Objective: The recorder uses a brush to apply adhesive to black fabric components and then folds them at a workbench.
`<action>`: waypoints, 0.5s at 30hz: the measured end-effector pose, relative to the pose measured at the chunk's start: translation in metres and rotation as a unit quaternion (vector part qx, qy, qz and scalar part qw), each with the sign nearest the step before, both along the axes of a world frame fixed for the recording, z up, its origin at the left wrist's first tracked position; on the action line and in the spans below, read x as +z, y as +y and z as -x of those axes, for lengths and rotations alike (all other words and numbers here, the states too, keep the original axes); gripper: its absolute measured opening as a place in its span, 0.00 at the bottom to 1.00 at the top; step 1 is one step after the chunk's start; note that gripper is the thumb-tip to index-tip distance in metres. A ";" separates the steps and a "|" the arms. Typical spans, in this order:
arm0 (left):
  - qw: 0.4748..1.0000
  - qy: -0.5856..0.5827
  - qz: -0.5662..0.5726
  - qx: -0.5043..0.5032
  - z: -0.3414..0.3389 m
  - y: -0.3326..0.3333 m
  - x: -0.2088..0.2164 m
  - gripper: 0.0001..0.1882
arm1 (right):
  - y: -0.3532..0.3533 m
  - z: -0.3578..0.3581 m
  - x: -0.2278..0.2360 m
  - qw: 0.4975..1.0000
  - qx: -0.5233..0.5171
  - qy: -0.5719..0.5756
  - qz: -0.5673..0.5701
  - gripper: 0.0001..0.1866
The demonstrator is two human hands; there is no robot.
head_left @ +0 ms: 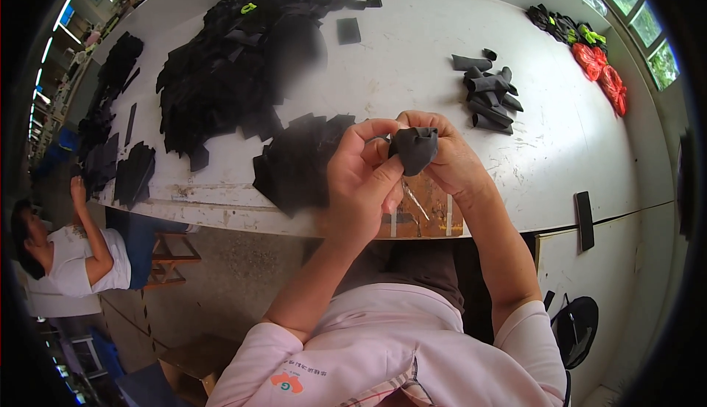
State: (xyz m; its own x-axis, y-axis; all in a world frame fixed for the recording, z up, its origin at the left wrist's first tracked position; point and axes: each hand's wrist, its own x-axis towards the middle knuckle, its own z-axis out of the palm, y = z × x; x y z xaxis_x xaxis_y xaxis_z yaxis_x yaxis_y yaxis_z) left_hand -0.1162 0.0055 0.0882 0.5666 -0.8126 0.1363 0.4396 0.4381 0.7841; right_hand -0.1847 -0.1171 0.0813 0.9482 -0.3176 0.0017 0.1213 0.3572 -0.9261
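In front of me, over the table's front edge, both my hands grip a small black fabric piece (414,151), bunched into a rounded, tube-like shape. My left hand (359,171) pinches its left side with thumb and fingers. The right hand (451,158) is closed on its right side, with fingers curled behind it. A thin silvery rod (416,201) slants down from beneath the hands; its upper end is hidden, and I cannot see whether a hand holds it. Below the hands lies a worn brown board (433,219).
A large heap of flat black fabric pieces (221,76) covers the table's left; a smaller pile (294,160) lies beside my left hand. Rolled black tubes (490,98) lie to the right. Red plastic bags (600,72) sit far right. A seated co-worker (81,252) works at far left.
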 end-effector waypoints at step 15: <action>0.975 -0.203 -0.084 0.035 -0.021 0.003 -0.016 0.08 | 0.010 0.008 -0.009 0.989 -0.071 0.074 0.109 0.18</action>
State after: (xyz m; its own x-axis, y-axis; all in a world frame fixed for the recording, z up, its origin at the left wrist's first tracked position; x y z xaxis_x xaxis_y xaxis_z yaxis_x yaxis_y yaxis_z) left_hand -0.0953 0.0080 0.0723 0.5479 -0.8043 0.2302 0.0510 0.3068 0.9504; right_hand -0.1928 -0.1068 0.0722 0.8889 -0.4553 -0.0501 0.0143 0.1369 -0.9905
